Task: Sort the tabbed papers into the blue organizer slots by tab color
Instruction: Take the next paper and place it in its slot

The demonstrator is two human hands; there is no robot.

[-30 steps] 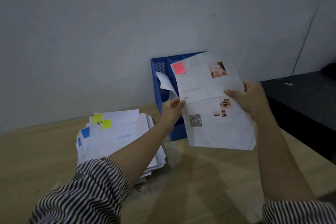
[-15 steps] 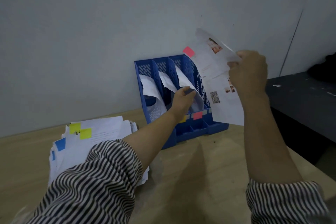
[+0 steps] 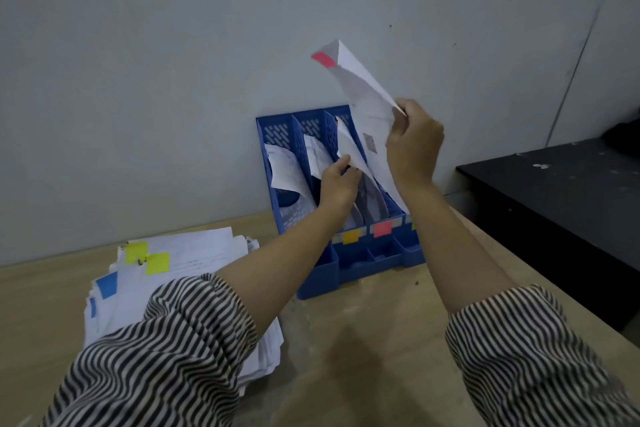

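From the head camera: the right hand [image 3: 414, 142] is up high, fingers curled tight round the edge of a white printed sheet with a pink tab [image 3: 360, 94], the tab at its top corner, its lower end dipping towards the right side of the blue plastic slotted organizer [image 3: 318, 274] standing against the grey wall [image 3: 156, 62]. The left hand [image 3: 337, 184] reaches into the organizer, fingertips pinching a curled white sheet [image 3: 349, 146] in the third slot, drawing it leftward. More curled white papers [image 3: 287, 170] stand in the first two slots. On the organizer's front lip sit an orange label [image 3: 350, 236] and a pink label [image 3: 382, 229]. On the pale wooden table [image 3: 363, 357], left of the organizer, lies a loose stack of white papers [image 3: 187, 253] showing yellow tabs [image 3: 147, 257] and blue tabs [image 3: 106, 284], partly hidden under the left striped sleeve [image 3: 156, 357]. A black bench [image 3: 561, 191] stands at right.
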